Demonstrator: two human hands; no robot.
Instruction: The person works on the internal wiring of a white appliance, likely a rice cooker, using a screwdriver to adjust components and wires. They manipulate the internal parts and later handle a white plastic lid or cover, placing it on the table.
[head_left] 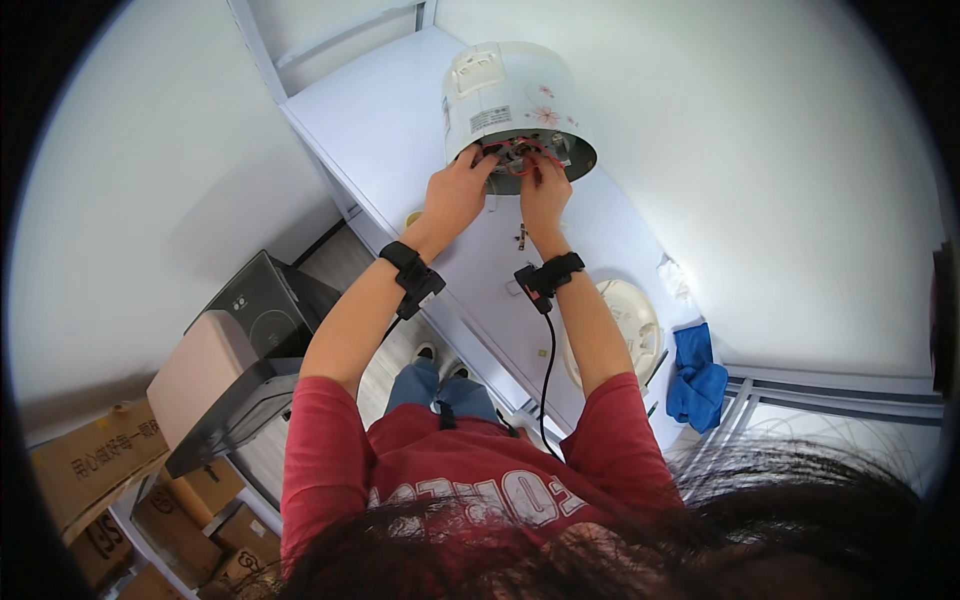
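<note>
Notably, a white cooker (556,85) rests on the table (365,130), its open end exposing red wires (516,171). At this opening the left hand (460,188) and right hand (546,196) have bent fingers; whether they pinch wires cannot be told. Nearer the person than the cooker lie a metal part (521,238), round cover (640,322) and blue cloth (699,385).

The head view looked steeply down and forward from the person's head, through the left of two fisheye cameras worn side by side. Hair (800,510) lay nearest the lens along the lower edge, the red shirt (460,480) came close behind it, and the shoes (426,352) sat far below. The left hand (460,195) and right hand (545,200) showed farther out, above the middle. The wide lens also took in the table (485,275) and boxes (105,455) at lower left.
</note>
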